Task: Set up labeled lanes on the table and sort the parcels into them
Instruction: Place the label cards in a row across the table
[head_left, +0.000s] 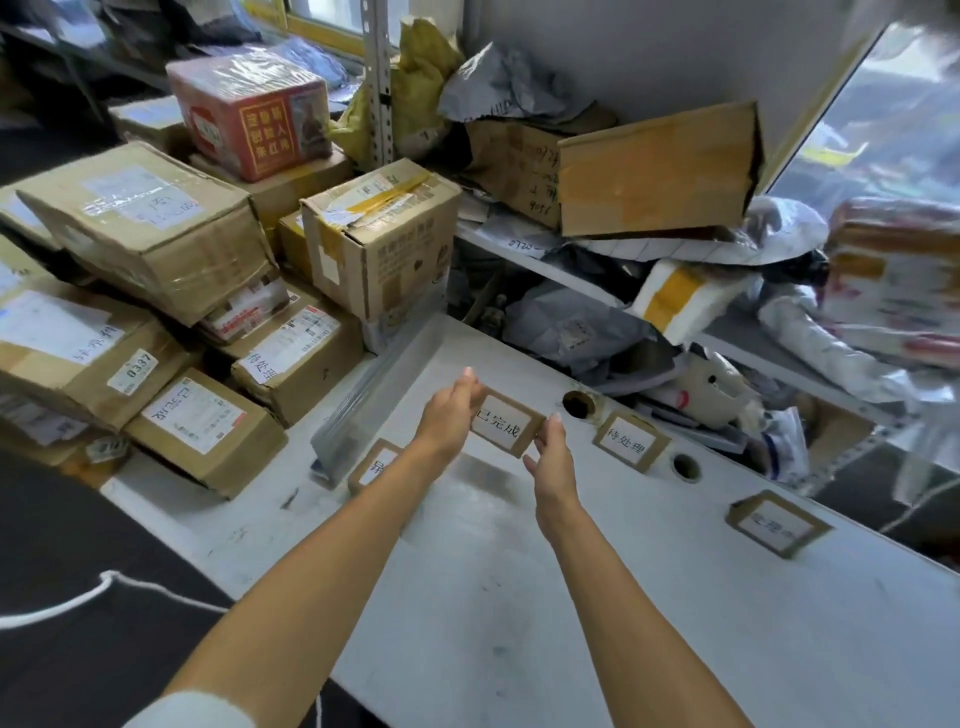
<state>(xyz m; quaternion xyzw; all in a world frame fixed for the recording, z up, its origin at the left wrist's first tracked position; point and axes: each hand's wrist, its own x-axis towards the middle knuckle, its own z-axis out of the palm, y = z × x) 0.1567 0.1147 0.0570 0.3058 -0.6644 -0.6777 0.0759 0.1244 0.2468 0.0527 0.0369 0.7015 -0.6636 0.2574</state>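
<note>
Both my hands hold a small cardboard label card (506, 426) with a white paper strip of black characters, just above the grey table (519, 597). My left hand (449, 415) pinches its left end and my right hand (553, 452) grips its right end. A second label card (629, 441) stands to the right near the table's far edge, and a third (777, 522) farther right. Another label card (373, 465) lies partly hidden under my left forearm. Cardboard parcels (202, 431) with shipping labels are piled at the left.
Two round cable holes (578, 404) (685, 466) pierce the table's far edge. A grey plastic mailer (358, 415) lies beside the left card. Stacked boxes (379, 244) and a red wrapped box (249, 114) crowd the left; a shelf (545, 260) behind holds crumpled bags and boxes.
</note>
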